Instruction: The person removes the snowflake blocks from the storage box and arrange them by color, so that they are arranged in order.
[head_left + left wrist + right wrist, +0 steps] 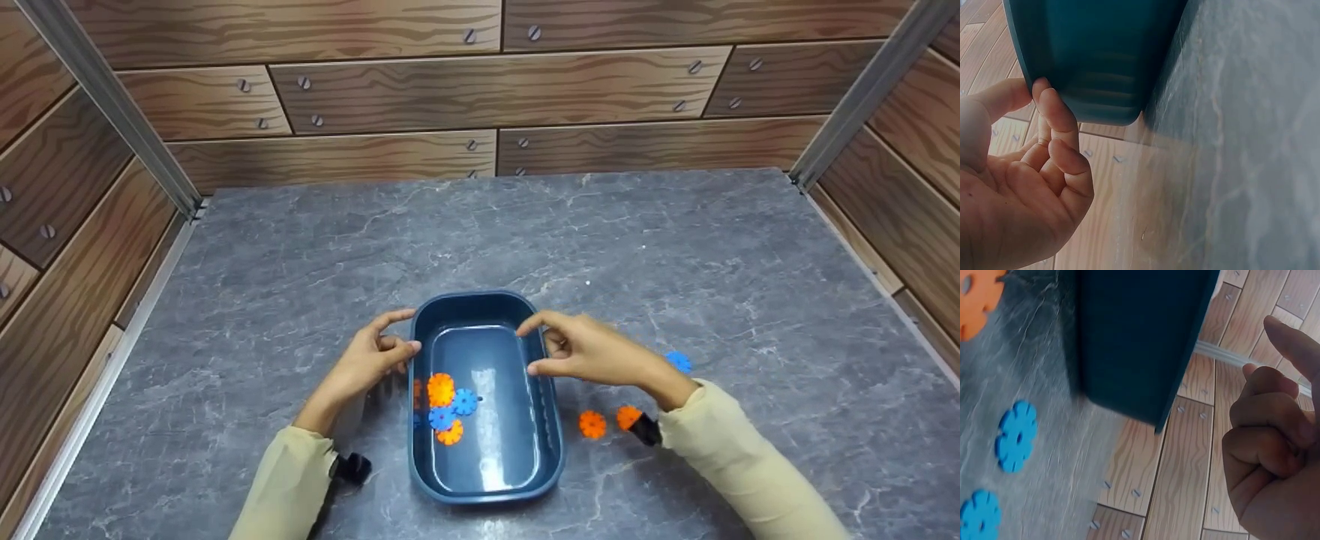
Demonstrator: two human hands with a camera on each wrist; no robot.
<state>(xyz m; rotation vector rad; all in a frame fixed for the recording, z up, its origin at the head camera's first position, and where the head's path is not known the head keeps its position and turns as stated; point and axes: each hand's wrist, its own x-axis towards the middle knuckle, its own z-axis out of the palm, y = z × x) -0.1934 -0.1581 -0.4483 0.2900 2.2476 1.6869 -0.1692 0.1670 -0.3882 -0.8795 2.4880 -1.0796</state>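
Left hand pinches the tub; right hand grip wide, empty; some discs inside, left edge; loose discs still on bench

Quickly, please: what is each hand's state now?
Left hand: holding the blue tray by its rim.
Right hand: partly open, nothing visibly held.

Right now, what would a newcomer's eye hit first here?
Likely the dark blue tray on the gray table. Then the bright orange and blue discs clustered inside, toward its left wall. The left hand sits at its left rim; the right hand reaches over its right rim.
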